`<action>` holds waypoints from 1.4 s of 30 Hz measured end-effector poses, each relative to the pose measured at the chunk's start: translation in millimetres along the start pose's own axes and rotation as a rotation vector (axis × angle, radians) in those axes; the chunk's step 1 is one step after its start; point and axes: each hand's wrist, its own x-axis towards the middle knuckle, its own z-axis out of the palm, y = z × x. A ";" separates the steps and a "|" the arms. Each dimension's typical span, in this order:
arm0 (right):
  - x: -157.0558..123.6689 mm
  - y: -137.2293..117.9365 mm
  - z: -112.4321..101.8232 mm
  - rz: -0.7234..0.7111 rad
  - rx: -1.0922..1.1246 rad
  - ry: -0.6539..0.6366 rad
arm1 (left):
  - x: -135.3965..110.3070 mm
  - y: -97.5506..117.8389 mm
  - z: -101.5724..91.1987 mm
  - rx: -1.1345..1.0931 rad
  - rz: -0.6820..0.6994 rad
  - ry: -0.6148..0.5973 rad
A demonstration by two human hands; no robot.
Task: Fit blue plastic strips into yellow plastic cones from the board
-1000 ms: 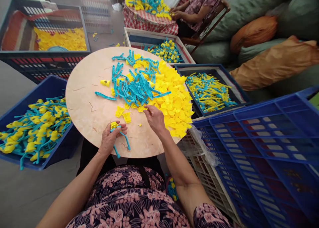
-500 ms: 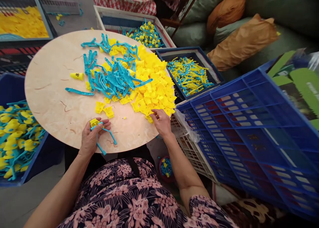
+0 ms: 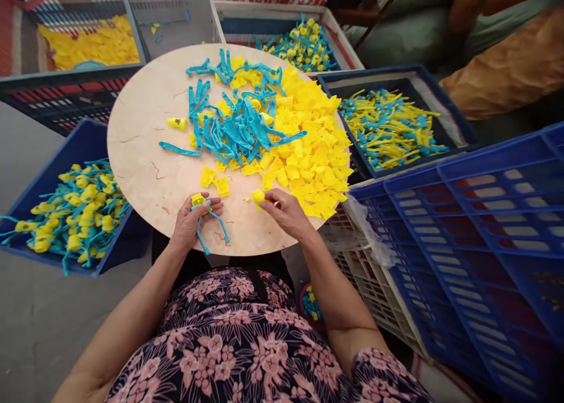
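Observation:
My left hand [image 3: 190,220] is closed on a yellow plastic piece [image 3: 198,200] with a blue two-legged plastic part [image 3: 213,216] whose legs hang down over the table's near edge. Between the thumb and fingers of my right hand [image 3: 287,212] is a small yellow plastic piece [image 3: 258,197], held just above the round table [image 3: 141,174]. Two loose yellow pieces [image 3: 215,181] lie beyond my left hand. A heap of yellow pieces [image 3: 308,138] covers the table's right side, and a tangle of blue plastic parts [image 3: 238,127] lies in the middle.
On the left stands a blue crate [image 3: 22,182] of joined yellow-and-blue pieces. Behind the table are a crate of yellow parts [image 3: 94,42] and a white-rimmed crate [image 3: 220,24]. A dark blue crate [image 3: 396,77] and a tilted blue crate [image 3: 467,215] border the right side.
My right hand has come away from the yellow heap toward my left hand, now with a yellow piece in its fingers. My left hand keeps its hold. The view has swung left.

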 end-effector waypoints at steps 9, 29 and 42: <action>-1.0 -2.0 34.5 0.125 -0.145 0.089 | 0.4 -4.9 -2.5 -0.022 0.053 -0.017; 2.3 -26.6 69.3 0.013 0.569 0.094 | 0.8 -0.4 -3.1 -0.178 -0.046 -0.013; 15.7 -67.6 91.4 -0.166 0.093 0.077 | 0.3 -1.5 3.9 -0.297 -0.077 0.072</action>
